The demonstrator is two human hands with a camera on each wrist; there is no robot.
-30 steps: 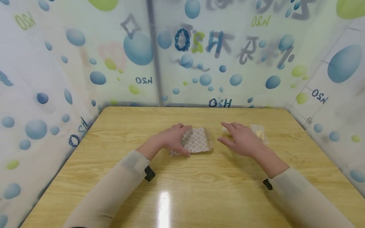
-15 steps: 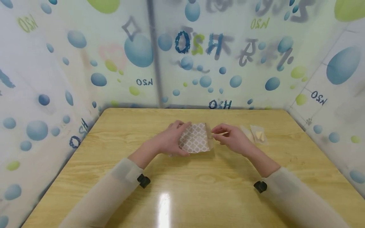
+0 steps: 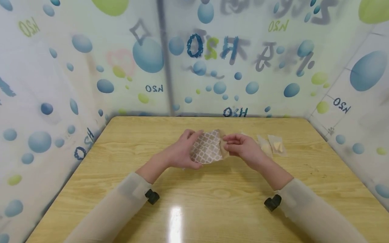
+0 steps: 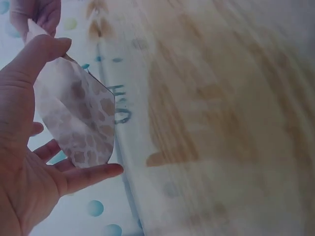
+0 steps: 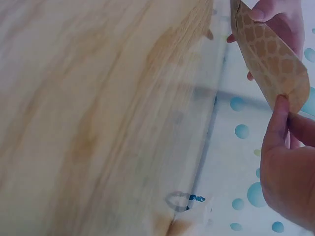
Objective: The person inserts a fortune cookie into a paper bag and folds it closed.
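in the head view, the patterned paper bag (image 3: 206, 148) was held over the middle of the table (image 3: 212, 202). it was spanned by the left hand (image 3: 185, 152), with the thumb along its near side. its plain brown end was pinched by the right hand (image 3: 244, 150); whether a flap or an open mouth was gripped could not be told. just beside that hand, two clear packets (image 3: 265, 145) could be seen.

in the left wrist view, the bag was shown tilted, one edge being crossed by the left thumb, while its other edge was supported by the spread left fingers.

in the right wrist view, the paper was nipped between the right thumb and a finger; the remaining right fingers were mostly hidden.

the step in hand was judged to be the working of the bag's end. for the next move, a steady left hold and a gentle parting of the paper seemed to be called for.
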